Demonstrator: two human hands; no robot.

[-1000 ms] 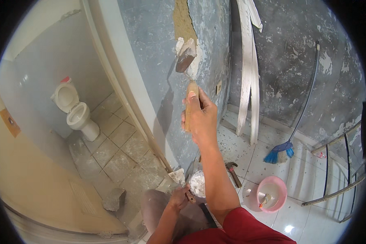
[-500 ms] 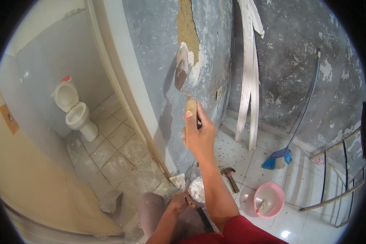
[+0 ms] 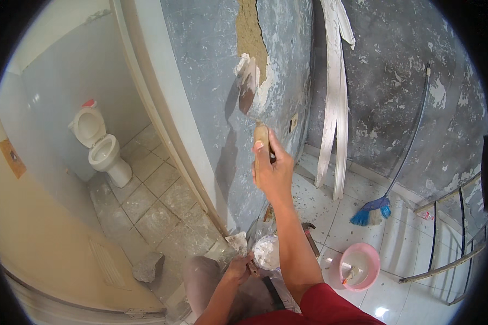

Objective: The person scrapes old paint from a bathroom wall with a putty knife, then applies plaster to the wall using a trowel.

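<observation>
My right hand [image 3: 274, 172] grips the wooden handle of a trowel [image 3: 249, 86], whose blade presses white filler against the grey wall [image 3: 211, 65] just below a brown bare patch [image 3: 251, 32]. My left hand [image 3: 239, 268] is low, near my knee, holding a small tool next to a heap of white plaster [image 3: 265, 252] on the floor. What exactly the left hand holds is too small to tell.
A doorway on the left opens onto a tiled room with a white toilet [image 3: 100, 143]. White trim strips [image 3: 333, 108] lean in the corner. A broom [image 3: 387, 184], a pink basin [image 3: 358, 265], a hammer [image 3: 309, 235] and a metal rail [image 3: 450, 233] stand on the right.
My right hand has dropped slightly lower and the trowel blade now lies flatter on the wall under the bare patch. The left hand stays near the plaster heap.
</observation>
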